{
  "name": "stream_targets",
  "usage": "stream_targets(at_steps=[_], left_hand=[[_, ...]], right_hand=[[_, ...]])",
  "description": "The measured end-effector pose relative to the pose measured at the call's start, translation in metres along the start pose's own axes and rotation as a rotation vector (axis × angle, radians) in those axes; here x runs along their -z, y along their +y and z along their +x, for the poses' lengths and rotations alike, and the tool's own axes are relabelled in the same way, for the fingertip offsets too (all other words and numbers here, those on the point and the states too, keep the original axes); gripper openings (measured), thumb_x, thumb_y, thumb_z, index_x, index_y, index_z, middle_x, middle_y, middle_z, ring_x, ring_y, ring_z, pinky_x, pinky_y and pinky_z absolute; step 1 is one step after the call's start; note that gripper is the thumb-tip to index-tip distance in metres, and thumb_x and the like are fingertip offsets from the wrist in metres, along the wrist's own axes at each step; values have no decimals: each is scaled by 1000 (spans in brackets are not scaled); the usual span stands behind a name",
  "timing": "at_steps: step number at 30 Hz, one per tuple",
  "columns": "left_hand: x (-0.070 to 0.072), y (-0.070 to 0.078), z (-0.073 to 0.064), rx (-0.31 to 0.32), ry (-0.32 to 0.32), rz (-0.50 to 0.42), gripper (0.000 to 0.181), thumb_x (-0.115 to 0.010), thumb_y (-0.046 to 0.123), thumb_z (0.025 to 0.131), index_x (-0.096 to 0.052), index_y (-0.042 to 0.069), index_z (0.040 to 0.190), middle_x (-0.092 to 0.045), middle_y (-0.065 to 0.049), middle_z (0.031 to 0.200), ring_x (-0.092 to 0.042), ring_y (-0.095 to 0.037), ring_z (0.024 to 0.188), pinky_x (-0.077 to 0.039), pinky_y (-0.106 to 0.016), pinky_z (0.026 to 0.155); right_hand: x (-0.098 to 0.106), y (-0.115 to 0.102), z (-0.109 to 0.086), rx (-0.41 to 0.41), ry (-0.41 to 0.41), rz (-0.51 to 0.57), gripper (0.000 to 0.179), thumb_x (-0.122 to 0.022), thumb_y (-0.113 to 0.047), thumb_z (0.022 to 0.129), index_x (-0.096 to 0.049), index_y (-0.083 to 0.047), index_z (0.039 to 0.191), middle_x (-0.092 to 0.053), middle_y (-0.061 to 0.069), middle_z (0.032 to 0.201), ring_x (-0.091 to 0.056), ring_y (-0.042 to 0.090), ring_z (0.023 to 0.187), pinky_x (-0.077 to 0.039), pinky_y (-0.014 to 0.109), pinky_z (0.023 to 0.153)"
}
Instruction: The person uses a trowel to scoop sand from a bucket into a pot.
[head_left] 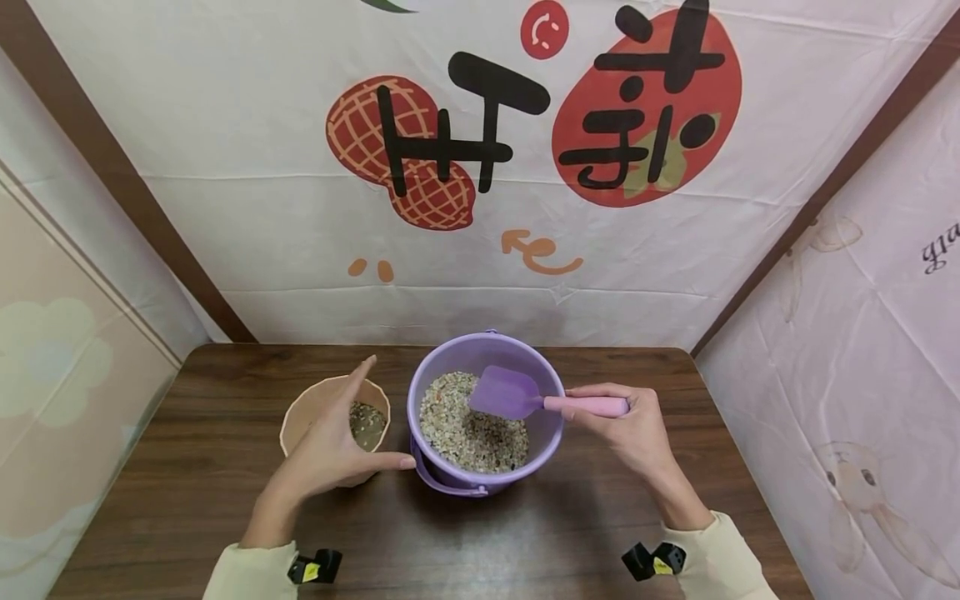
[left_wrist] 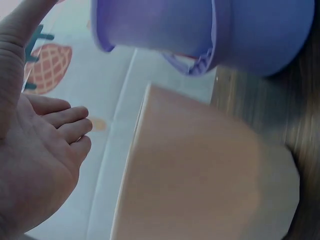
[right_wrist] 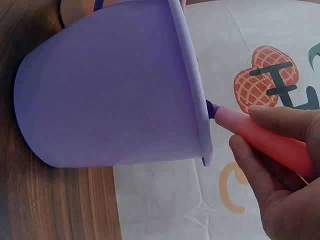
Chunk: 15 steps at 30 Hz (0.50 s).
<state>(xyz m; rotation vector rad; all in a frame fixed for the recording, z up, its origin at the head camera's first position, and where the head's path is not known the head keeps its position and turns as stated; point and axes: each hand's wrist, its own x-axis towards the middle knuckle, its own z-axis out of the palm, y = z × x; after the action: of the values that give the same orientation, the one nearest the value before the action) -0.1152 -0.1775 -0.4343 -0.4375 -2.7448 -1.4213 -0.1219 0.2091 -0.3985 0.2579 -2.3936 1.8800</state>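
Note:
A purple bucket [head_left: 420,392] stands on the table with pale mixed gravel [head_left: 457,425] inside. My right hand [head_left: 626,421] grips the pink handle of a toy shovel [head_left: 506,393], whose purple blade is over the gravel within the bucket. In the right wrist view, thumb and fingers curl round that handle. My left hand [head_left: 330,437] is held above a peach faceted pot [head_left: 300,417], thumb and fingers spread apart and holding nothing. Its thumb tip is close to the bucket's rim; whether they touch I cannot tell. Some gravel shows inside the pot, partly hidden by the hand.
The bucket's purple carrying handle [head_left: 450,487] hangs down at its front left. Under everything is a dark brown wooden table [head_left: 585,533]. Behind it hangs a white printed cloth [head_left: 285,242], with more cloth walls on the left and right.

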Motion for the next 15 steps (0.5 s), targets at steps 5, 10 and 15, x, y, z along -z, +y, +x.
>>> stream_targets(at_steps=[5,10,15], left_hand=[[-11,6,6,-16,-31,-1,142,-97,54,57,-11,20,165,-19,-15,166,-24,-38,149,-29,-62,115],[-23,8,7,-35,-63,-23,145,-98,54,55,-13,13,164,-18,-18,166,-21,-39,150,-26,-62,117],[-30,11,12,-45,-82,-30,147,-97,57,52,-13,12,164,-17,-17,167,-20,-37,150,-24,-61,117]], right_hand=[[0,0,1,16,5,-20,33,-88,-8,78,-76,8,105,-77,11,90,-75,20,89,-60,26,72],[1,2,-2,-6,-14,-27,32,-88,-8,79,-77,6,105,-77,11,91,-75,18,89,-60,26,73],[1,2,-1,-5,-24,-31,31,-89,-10,79,-78,4,105,-77,9,91,-74,19,92,-59,26,75]])
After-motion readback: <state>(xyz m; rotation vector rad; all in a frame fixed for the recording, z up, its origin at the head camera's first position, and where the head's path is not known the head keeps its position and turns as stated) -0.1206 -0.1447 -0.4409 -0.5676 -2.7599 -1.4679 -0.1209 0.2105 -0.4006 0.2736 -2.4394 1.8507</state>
